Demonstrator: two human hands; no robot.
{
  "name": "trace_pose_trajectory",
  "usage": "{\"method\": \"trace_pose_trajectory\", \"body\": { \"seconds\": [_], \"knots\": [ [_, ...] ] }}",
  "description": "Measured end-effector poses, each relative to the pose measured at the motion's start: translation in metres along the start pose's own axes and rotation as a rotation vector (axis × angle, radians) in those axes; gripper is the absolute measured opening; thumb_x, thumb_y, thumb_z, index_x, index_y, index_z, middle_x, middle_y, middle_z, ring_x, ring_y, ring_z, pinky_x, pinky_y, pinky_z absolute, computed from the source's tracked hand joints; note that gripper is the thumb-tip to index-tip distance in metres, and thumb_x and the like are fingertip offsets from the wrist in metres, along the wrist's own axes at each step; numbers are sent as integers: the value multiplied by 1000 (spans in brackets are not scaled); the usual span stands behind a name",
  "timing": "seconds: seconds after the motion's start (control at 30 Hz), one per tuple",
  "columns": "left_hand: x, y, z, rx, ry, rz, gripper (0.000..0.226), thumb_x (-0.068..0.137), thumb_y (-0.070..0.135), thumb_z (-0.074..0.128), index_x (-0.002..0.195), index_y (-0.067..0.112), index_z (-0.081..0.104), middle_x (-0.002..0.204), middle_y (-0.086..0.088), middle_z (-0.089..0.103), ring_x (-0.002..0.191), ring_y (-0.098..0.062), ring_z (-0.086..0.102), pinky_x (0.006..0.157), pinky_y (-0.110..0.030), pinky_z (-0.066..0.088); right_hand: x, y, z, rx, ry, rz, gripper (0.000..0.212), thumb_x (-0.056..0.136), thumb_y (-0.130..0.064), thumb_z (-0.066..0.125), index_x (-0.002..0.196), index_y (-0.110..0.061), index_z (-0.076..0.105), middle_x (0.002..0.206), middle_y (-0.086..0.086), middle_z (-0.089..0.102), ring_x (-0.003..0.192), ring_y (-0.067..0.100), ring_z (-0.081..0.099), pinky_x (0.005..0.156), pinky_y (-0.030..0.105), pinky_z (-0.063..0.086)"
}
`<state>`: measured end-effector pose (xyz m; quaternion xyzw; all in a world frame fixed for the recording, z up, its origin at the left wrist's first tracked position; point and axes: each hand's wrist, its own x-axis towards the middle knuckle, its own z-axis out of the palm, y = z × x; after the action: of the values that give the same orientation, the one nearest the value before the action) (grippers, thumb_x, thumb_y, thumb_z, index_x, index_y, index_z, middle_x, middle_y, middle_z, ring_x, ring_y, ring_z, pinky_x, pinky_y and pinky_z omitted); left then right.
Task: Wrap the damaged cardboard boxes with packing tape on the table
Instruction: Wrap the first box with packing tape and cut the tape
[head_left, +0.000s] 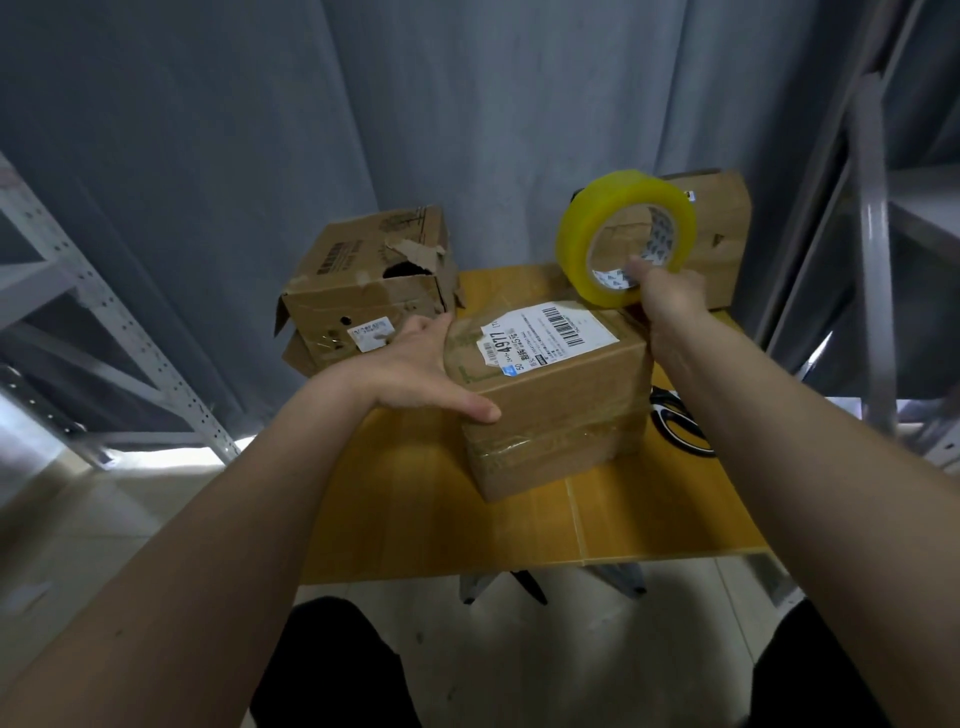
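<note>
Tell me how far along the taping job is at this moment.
Done: the front box already shows clear tape bands around its lower sides. In hand: the left hand steadies that box while the right hand holds the yellow tape roll above its far corner. Left: the torn box at the back left, with a hole in its top, shows no fresh wrapping; another box stands behind the roll.

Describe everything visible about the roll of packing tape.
The roll of packing tape is a wide, thick ring of glossy, translucent yellow tape wound on a cardboard core with printed marks inside. It is held upright on edge, its open core facing the camera, above the far right corner of the labelled cardboard box. The right hand grips its lower rim, a finger hooked into the core. Whether a strip is pulled off cannot be told.
</note>
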<state>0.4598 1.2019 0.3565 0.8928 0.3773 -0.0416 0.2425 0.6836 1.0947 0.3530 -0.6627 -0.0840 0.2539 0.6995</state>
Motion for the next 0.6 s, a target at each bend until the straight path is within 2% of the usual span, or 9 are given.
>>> {"method": "trace_pose_trajectory", "body": {
  "seconds": [0.07,0.13,0.23,0.3,0.37,0.5,0.6],
  "knots": [
    [4,12,0,62,4,-46,139,52,80,70,156,18,1,162,2,1,149,-25,8,119,-43,19,0,2,1,3,15,-14,43,88,-26,68,125,-7,54,116,9,63,106,24,60,89,35,49],
    [7,27,5,159,31,-69,152,40,93,55,155,13,-1,164,-3,-3,150,-26,0,120,-45,11,-1,2,1,-2,28,-34,44,88,-25,67,126,-6,54,115,9,63,105,25,60,90,36,49],
    [16,43,17,214,152,-27,161,29,100,43,155,12,-4,164,-9,4,150,-29,5,121,-48,7,0,3,-1,-18,61,-83,37,90,-25,65,122,-7,57,101,4,61,95,22,60,83,33,47],
    [23,48,23,198,210,-2,163,29,103,41,154,12,-9,164,-9,3,150,-28,5,121,-47,4,2,5,-3,-19,85,-121,29,90,-23,64,116,-10,59,99,3,61,93,20,60,85,33,48],
    [28,52,28,175,234,12,164,30,104,42,153,13,-14,164,-8,-5,151,-26,-3,121,-44,0,3,6,-4,-26,107,-163,21,91,-22,62,109,-13,59,101,4,63,93,20,60,88,34,49],
    [36,66,32,177,207,32,160,35,102,44,152,12,-19,162,-4,-17,149,-23,-14,119,-41,-4,0,8,-1,-51,176,-232,30,92,-22,61,119,-9,60,111,7,65,102,22,61,96,36,49],
    [43,77,34,211,174,40,156,43,101,45,151,10,-19,162,-5,-19,149,-23,-15,121,-42,-4,-1,11,-1,-51,192,-274,27,93,-22,59,117,-9,61,102,2,62,99,18,60,94,33,49]
  ]
}}
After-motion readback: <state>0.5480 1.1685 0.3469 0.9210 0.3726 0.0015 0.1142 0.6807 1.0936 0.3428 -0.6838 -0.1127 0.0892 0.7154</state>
